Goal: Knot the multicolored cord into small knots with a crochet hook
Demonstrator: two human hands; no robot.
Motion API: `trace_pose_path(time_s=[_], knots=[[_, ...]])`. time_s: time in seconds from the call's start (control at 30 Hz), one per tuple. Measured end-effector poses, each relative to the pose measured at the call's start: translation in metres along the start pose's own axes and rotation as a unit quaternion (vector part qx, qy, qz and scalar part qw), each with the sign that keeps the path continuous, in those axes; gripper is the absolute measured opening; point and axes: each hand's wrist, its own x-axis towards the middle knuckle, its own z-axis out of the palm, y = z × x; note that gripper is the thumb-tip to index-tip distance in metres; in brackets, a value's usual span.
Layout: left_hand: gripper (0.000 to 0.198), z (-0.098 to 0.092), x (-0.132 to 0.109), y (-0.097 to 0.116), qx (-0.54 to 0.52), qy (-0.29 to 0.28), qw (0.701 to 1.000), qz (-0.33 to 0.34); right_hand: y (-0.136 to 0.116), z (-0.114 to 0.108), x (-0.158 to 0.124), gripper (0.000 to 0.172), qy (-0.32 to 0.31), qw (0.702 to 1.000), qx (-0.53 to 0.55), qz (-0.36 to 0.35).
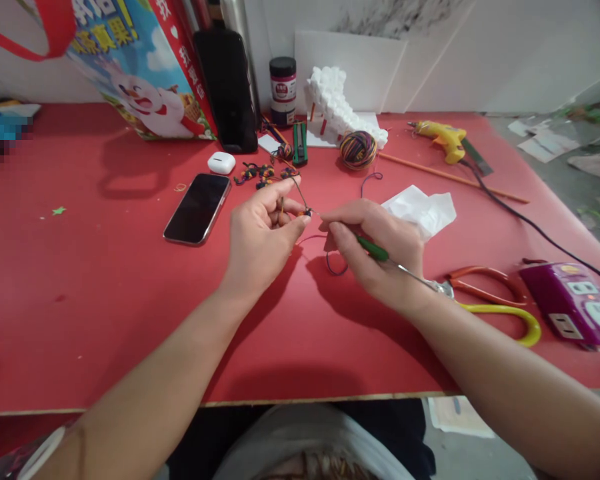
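Note:
My left hand (265,230) pinches a small dark and orange crochet piece (306,213) between thumb and fingers, with yarn looped over the raised index finger. In my right hand (380,247) is a crochet hook with a green handle (373,249), closed in the fingers like a pen. Its thin tip meets the crochet piece. A strand of dark yarn (336,272) curls on the table below the hands. Behind them lies a multicoloured yarn ball (358,150), and several small crocheted bits (265,175) sit beyond my left hand.
The red table (105,320) carries a smartphone (197,208), a white earbud case (221,163), a crumpled tissue (420,208), scissors (500,313), a purple power strip (573,300) and a yellow glue gun (443,139). At the back stand a gift bag (145,73), another phone (226,90) and a jar (283,90).

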Motion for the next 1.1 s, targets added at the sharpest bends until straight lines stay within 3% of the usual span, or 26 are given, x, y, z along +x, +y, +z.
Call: trace_pose_path(time_s=[0.13, 0.33, 0.57, 1.1], knots=[[0.043, -0.001, -0.001, -0.004, 0.023, -0.013, 0.999, 0.035, 0.000, -0.001, 0.001, 0.010, 0.019, 0.987, 0.119, 0.106], [0.045, -0.004, -0.002, -0.001, 0.054, -0.039, 0.997, 0.048, 0.005, -0.003, 0.003, 0.012, 0.044, 0.963, 0.203, 0.169], [0.050, -0.005, -0.001, 0.002, 0.066, -0.039, 0.996, 0.047, 0.014, -0.005, 0.000, 0.009, 0.037, 0.948, 0.257, 0.183], [0.047, -0.005, -0.007, 0.000, 0.157, -0.044, 0.979, 0.126, 0.008, -0.008, 0.002, 0.011, 0.029, 0.963, 0.193, 0.185]])
